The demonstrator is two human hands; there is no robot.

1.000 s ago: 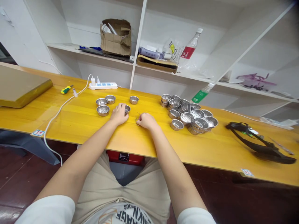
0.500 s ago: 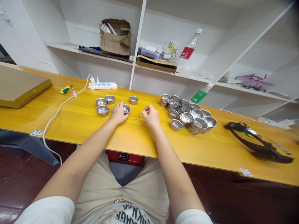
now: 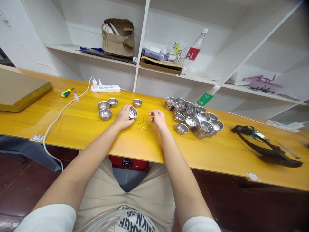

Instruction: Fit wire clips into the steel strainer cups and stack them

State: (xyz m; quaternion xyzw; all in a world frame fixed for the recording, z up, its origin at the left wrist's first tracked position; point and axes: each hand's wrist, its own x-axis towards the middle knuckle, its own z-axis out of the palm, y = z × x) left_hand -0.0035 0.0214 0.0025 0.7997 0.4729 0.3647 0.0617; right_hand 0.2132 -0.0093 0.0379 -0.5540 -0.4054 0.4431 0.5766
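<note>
My left hand (image 3: 124, 118) is closed round the side of a small perforated metal cup (image 3: 133, 113), which is tilted toward the right on the table. My right hand (image 3: 158, 119) hovers to the right of it, with thumb and fingers pinching a thin wire ring (image 3: 151, 116), partly hidden by the fingers. Between the hands, thin curved wires (image 3: 144, 128) lie on the wood. Left of my left hand stand three similar cups (image 3: 105, 114), and one more cup (image 3: 137, 103) is behind it. A crowded group of perforated cups (image 3: 192, 121), some stacked, stands right of my right hand.
A white power strip (image 3: 106, 88) with a cable and a green-yellow screwdriver (image 3: 66, 93) lie at the back left of the yellow table (image 3: 140, 146). A cardboard slab (image 3: 23, 88) is far left, a black strap headset (image 3: 265, 146) far right. Shelves (image 3: 96, 59) rise behind.
My left hand has shifted slightly right with the cup, which now shows more of its inside. My right hand's fingers have turned, bringing more of the wire ring into view.
</note>
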